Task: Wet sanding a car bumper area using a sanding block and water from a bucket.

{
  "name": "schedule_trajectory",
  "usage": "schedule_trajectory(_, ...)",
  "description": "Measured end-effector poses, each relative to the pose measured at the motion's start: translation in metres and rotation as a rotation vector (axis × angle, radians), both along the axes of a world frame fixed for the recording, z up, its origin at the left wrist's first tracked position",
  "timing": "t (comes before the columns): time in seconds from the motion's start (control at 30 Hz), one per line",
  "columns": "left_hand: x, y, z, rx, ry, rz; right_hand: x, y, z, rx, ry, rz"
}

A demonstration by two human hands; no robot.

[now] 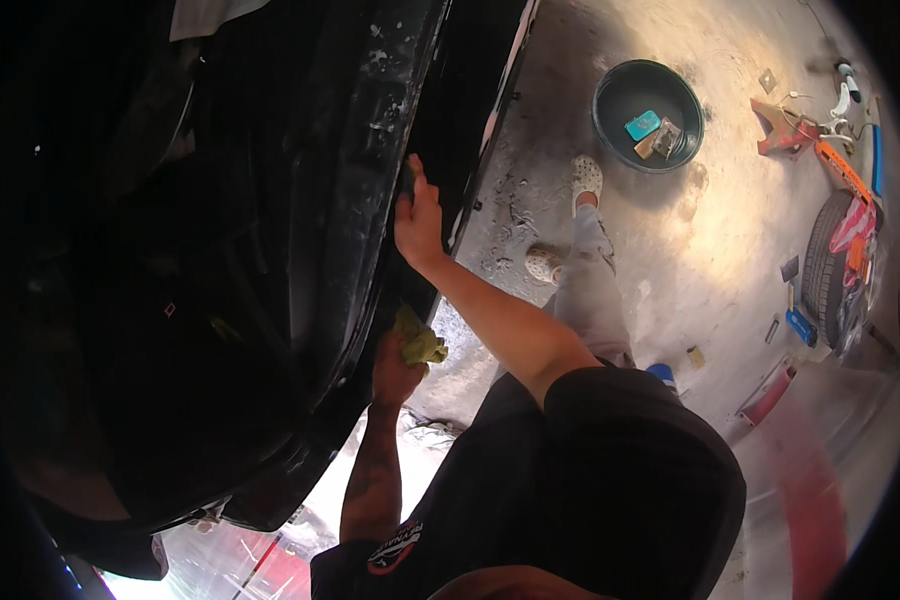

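A black car body panel [460, 110] with a whitish, dusty ledge [385, 85] runs down the left half of the view. My left hand [396, 378] is closed around a crumpled yellow-green cloth [420, 342], close beside the panel's lower part. Farther up, my right hand [422, 222] presses against the panel's dark edge, fingers bent. Something small and yellowish shows at those fingertips, too dark to name.
On the concrete floor [690, 270] stands a round dark tub [610, 140] holding a teal block [643, 125] and other small pieces. At the right lie a tyre [823, 265], an orange bar [843, 170] and a red stand [782, 130]. My feet wear light clogs [587, 180].
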State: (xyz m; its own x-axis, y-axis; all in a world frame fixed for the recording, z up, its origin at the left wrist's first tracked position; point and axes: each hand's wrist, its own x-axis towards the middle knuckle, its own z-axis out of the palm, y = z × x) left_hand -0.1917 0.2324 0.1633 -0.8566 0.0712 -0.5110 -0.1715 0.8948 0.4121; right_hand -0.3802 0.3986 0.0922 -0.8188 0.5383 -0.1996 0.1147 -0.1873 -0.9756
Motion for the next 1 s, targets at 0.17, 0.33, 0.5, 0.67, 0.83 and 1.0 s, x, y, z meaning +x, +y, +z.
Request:
schedule_trajectory(0.17,-0.030,0.020,-0.009,0.039,0.189,-0.117,-0.070,0.059,0.002,0.210,0.180,-0.166)
schedule_trajectory(0.33,-0.064,0.050,0.007,0.032,0.335,-0.157,-0.053,0.121,0.015,0.486,-0.098,-0.099)
schedule_trajectory(0.5,-0.072,0.041,-0.006,-0.059,0.314,-0.202,-0.035,0.109,0.012,1.006,-0.181,0.297)
schedule_trajectory(0.67,-0.060,0.034,-0.014,-0.042,0.090,-0.149,-0.041,0.106,0.008,0.891,-0.177,0.242)
schedule_trajectory(0.83,-0.058,0.027,-0.027,-0.055,0.121,-0.173,-0.036,0.064,0.008,0.726,-0.202,0.181)
schedule_trajectory(1.0,-0.059,0.025,-0.025,-0.050,0.121,-0.199,-0.037,0.035,0.009,0.689,-0.193,0.076)
